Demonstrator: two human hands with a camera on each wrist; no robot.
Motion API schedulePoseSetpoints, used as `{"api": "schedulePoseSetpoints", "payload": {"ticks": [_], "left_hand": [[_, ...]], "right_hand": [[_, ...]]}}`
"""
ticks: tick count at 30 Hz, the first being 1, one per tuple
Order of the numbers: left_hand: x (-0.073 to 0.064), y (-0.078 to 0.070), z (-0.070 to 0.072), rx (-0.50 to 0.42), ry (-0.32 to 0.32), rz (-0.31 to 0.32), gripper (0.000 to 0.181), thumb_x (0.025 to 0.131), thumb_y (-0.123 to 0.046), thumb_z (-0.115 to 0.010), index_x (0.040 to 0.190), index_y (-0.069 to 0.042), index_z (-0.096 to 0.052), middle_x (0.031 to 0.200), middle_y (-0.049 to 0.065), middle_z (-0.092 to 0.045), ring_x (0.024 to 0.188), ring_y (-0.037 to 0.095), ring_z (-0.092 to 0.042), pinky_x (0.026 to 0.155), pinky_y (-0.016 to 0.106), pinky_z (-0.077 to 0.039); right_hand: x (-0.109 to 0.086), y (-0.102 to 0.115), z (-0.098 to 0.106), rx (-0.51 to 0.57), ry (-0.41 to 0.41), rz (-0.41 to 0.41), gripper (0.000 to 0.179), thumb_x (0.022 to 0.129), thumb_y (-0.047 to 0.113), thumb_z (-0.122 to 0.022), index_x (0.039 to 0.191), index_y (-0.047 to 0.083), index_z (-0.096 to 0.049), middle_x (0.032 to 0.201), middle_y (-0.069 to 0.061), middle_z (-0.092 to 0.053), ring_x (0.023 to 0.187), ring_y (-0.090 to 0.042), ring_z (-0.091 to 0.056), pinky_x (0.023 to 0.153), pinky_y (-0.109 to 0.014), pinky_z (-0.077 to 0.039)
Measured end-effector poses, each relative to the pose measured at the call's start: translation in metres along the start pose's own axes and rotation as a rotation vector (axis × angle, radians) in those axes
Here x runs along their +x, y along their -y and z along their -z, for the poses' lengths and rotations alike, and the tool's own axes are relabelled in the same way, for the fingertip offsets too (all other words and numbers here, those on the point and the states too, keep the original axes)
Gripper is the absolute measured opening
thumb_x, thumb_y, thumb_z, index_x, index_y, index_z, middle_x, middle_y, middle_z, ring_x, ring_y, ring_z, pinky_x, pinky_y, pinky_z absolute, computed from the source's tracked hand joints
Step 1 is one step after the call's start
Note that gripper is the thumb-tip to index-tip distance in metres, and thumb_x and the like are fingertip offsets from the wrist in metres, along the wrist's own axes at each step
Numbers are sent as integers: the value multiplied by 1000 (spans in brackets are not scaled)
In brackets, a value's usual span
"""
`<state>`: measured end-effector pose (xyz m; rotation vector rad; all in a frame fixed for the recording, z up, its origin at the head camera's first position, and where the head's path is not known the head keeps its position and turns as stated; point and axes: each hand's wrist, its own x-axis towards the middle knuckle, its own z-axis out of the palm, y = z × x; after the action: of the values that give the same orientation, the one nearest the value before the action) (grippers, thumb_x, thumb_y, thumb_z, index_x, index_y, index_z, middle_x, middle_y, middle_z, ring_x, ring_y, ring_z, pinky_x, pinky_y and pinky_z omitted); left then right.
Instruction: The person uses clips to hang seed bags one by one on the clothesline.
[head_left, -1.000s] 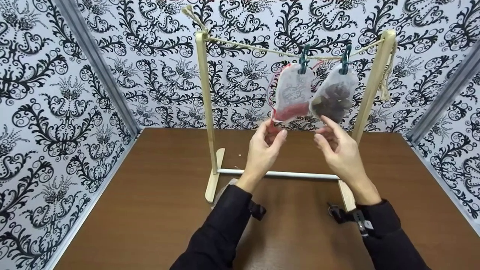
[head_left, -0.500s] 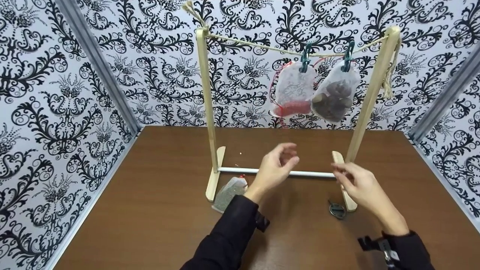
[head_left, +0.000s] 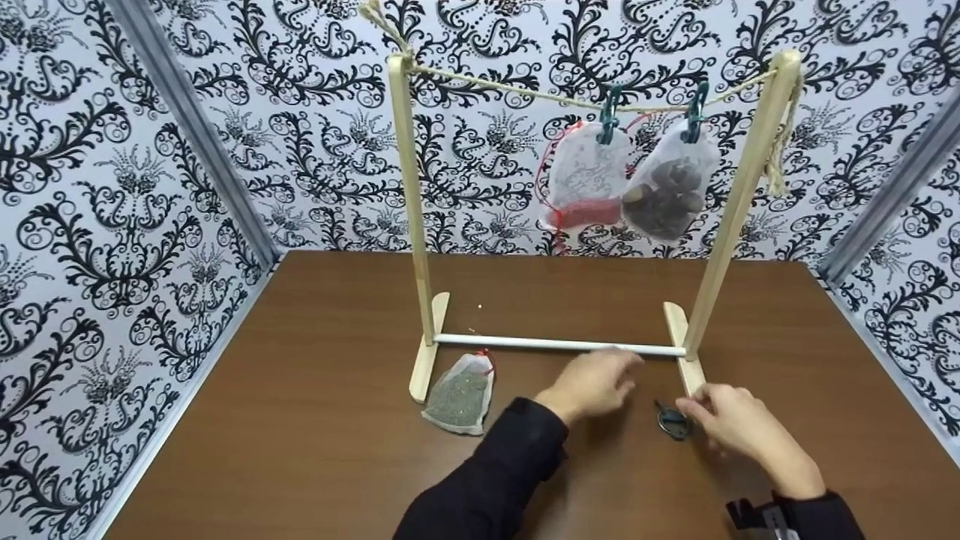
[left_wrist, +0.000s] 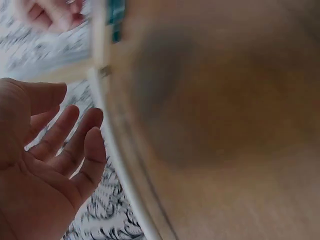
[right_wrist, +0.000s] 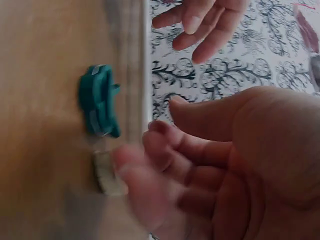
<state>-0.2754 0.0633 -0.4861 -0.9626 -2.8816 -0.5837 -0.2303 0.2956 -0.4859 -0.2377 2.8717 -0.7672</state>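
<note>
Over the table in front of the rack, my left hand (head_left: pixel 596 382) hovers with relaxed fingers and holds nothing. The left wrist view shows its fingers spread and loosely bent. My right hand (head_left: pixel 739 420) is just right of a dark green clothespin (head_left: pixel 673 421) lying on the table. In the right wrist view its fingers are loosely bent, apart from the clothespin (right_wrist: pixel 99 100). A mesh bag of green-grey filling (head_left: pixel 461 397), tied with red string, lies left of my left hand. Two mesh bags hang from the rope: one with red contents (head_left: pixel 589 214), one with dark lumps (head_left: pixel 664 202).
A wooden rack with a left post (head_left: pixel 412 195), a right post (head_left: pixel 739 210) and a white bottom bar (head_left: pixel 555 344) stands on the brown table (head_left: pixel 285 420). Green clothespins (head_left: pixel 609 114) grip the hanging bags on the rope (head_left: pixel 510 86). Patterned walls surround the table.
Both hands have come down from the hanging bags toward the tabletop. My left hand has released the red string and moved right; my right hand has lowered beside the loose clothespin.
</note>
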Motion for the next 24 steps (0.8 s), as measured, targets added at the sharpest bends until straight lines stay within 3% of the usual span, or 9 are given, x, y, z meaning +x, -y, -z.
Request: {"api": "schedulePoseSetpoints", "payload": {"ticks": [4, 7, 12, 16, 24], "left_hand": [[0, -15, -14, 171, 24, -58, 35, 99, -25, -64, 134, -28, -65, 125, -10, -69, 113, 7, -67, 97, 19, -53], [0, -22, -19, 215, 40, -70, 35, 99, -25, -65, 133, -31, -66, 127, -10, -68, 112, 9, -66, 95, 22, -54], [-2, -26, -24, 229, 137, -53, 46, 96, -27, -68, 141, -33, -59, 136, -10, -64, 118, 11, -62, 96, 26, -54], [-1, -26, -27, 226, 178, -46, 57, 91, -24, -72, 145, -33, -55, 138, -11, -62, 121, 11, -59, 99, 23, -52], [-1, -28, -31, 254, 189, -55, 45, 90, -21, -70, 134, -33, -64, 124, -11, -69, 108, 11, -64, 88, 24, -54]], "right_hand": [[-7, -7, -2, -58, 50, -17, 41, 98, 45, -65, 76, 11, -67, 50, 1, -61, 38, -9, -58, 48, -31, -48], [-8, -8, -3, -44, 89, -38, 44, 95, 47, -69, 70, 12, -66, 49, 1, -59, 36, -9, -57, 43, -31, -48], [-7, -6, -6, -14, 143, -44, 44, 92, 44, -73, 65, 11, -65, 49, 1, -58, 35, -8, -56, 40, -28, -48], [-3, -2, -9, 27, 170, -49, 42, 94, 42, -72, 67, 11, -65, 53, 0, -60, 36, -8, -57, 40, -28, -49], [-2, 0, -10, 85, 173, -51, 27, 97, 32, -70, 79, 12, -66, 59, -2, -61, 38, -8, -57, 40, -30, -52]]}}
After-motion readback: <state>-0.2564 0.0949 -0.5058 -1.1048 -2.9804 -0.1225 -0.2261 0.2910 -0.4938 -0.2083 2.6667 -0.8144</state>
